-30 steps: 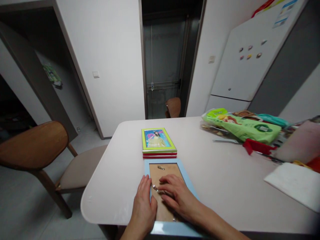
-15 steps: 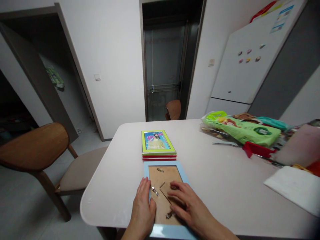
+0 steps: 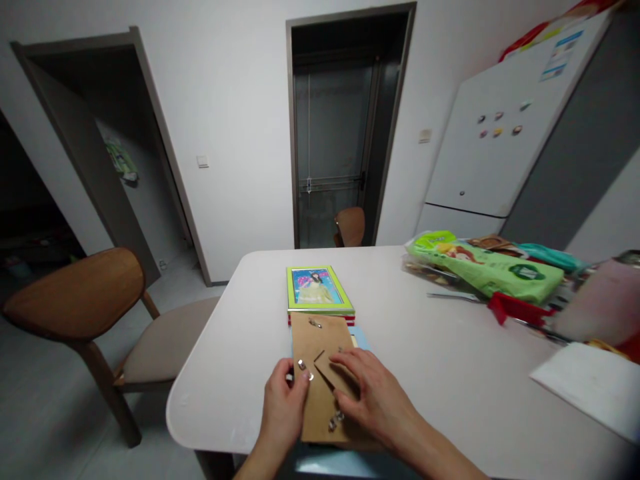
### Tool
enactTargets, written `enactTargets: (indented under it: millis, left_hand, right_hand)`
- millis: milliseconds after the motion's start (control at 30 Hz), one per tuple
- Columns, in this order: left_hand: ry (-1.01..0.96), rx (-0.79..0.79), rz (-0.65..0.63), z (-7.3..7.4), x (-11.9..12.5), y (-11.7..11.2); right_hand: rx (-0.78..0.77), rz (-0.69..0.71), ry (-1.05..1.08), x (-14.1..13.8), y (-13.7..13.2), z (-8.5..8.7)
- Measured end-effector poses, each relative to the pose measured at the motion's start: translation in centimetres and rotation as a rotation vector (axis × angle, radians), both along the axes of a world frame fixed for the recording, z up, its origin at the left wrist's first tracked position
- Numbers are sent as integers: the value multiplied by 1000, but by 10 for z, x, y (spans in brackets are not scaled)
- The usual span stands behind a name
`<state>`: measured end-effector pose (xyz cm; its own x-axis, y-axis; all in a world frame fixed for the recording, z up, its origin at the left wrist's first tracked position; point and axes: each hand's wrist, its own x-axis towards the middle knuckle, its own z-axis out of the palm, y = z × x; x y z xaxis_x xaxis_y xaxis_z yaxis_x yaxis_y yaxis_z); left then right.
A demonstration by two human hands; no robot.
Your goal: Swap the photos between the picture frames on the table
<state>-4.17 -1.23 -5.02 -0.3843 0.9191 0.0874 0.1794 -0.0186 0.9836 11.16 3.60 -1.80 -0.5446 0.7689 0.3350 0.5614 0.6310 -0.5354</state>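
Note:
A brown picture frame backing board (image 3: 313, 413) sits raised and shifted over a light blue picture frame (image 3: 361, 339), whose edges show at the far right and below. Several metal turn clips and an L-shaped slit are on the board. My left hand (image 3: 285, 400) grips its left edge, thumb on top and fingers underneath. On the right part of the board is my right hand (image 3: 377, 393), fingers bent, thumb beside the slit; its grip there is partly hidden. Just beyond stands a stack topped by a lime green picture frame (image 3: 320, 288) with a picture of a figure in a yellow dress.
On the white table (image 3: 230, 347), to the right, lie a green packet (image 3: 500, 263), a red plastic item (image 3: 517, 308), a fork-like utensil (image 3: 453, 295) and a white sheet (image 3: 590, 387). A wooden chair (image 3: 75, 293) stands at the left.
The backing board has come up out of the blue frame and over its rim. My left hand went from lying flat beside it to gripping its edge. The view tilted up slightly.

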Motion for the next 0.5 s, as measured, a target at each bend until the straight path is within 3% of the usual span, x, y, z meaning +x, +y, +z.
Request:
enactTargets:
  millis: [100,200,267,367,500]
  left_hand:
    - [-139,-67,-10,8,-23,-5]
    - [-130,-118,34,7,-59,-18]
    - [-103,-163,70,3,-82,-28]
    - [-31,-214,112,-6,-106,-38]
    - [121,-227,172,-9,-120,-38]
  right_hand:
    - [-1,3,55,7,6,1]
    - [-30,-186,-20,26,25,-15]
    - [-73,-279,-128,37,37,-30]
    - [-132,-294,-221,44,48,-47]
    - [-187,-343,-192,42,50,-45]
